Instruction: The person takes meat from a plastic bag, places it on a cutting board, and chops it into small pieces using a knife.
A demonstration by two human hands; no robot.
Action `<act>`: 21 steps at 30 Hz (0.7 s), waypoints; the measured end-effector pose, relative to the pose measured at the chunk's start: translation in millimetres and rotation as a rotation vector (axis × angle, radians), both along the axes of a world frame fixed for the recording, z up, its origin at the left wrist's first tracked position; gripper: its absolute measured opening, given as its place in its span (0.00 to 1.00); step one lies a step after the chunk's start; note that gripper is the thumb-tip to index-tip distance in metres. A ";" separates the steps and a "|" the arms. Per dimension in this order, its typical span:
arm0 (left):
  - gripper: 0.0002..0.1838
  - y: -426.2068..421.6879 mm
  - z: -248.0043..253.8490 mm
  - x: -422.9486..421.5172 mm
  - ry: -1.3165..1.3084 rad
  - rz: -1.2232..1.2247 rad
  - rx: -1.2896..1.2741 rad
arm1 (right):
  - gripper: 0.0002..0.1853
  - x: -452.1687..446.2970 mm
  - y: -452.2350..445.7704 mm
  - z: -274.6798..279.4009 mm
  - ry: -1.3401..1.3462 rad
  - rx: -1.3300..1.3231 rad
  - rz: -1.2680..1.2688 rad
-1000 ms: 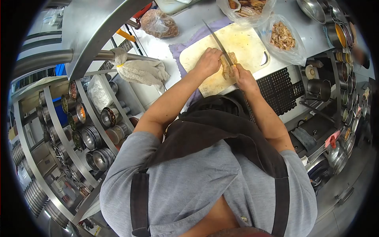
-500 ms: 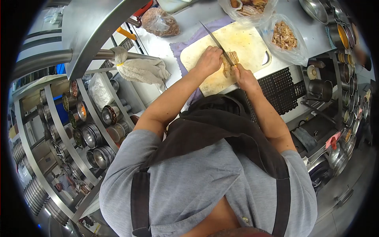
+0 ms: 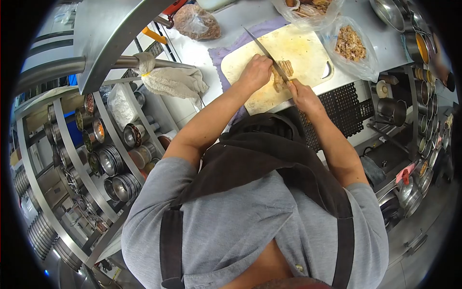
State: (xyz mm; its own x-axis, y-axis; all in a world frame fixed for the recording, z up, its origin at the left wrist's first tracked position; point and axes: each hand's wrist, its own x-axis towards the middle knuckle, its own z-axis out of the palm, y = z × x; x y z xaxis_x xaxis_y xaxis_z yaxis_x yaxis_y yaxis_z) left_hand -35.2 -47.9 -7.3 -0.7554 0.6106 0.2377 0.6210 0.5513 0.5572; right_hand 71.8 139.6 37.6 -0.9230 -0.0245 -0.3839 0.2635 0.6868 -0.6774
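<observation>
My right hand [image 3: 306, 98] is closed round the handle of a long kitchen knife [image 3: 262, 48], its blade slanting up and left over the white cutting board [image 3: 304, 52]. Brown sliced food, perhaps meat [image 3: 287, 67], lies on the board beside and below the blade. On the blade's left side is my left hand [image 3: 257, 72], fingers curled together close to the steel. What those fingers hold, if anything, is hidden. A purple cloth [image 3: 217, 62] sticks out from beneath the board.
Right of the board sits an open plastic bag of chopped brown pieces [image 3: 350, 42]. Another bag holding larger pieces [image 3: 313, 10] is behind it. A tied bag [image 3: 196, 22] stands at the back left. A towel [image 3: 173, 83] hangs on a rail at left.
My right hand and the knife handle have shifted slightly right and down. More of the sliced food shows right of the blade. My left hand stays nearly in place.
</observation>
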 end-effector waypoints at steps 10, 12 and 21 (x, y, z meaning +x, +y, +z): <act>0.05 2.7 7.7 0.0 -0.002 -0.030 -0.057 | 0.20 -0.2 -0.7 -10.2 0.042 0.027 -0.076; 0.06 3.7 16.0 2.2 -0.006 -0.052 -0.070 | 0.20 1.8 5.8 -3.0 0.080 0.009 -0.140; 0.09 10.5 32.5 21.1 -0.086 -0.189 -0.262 | 0.18 21.8 8.2 13.3 0.052 0.012 -0.166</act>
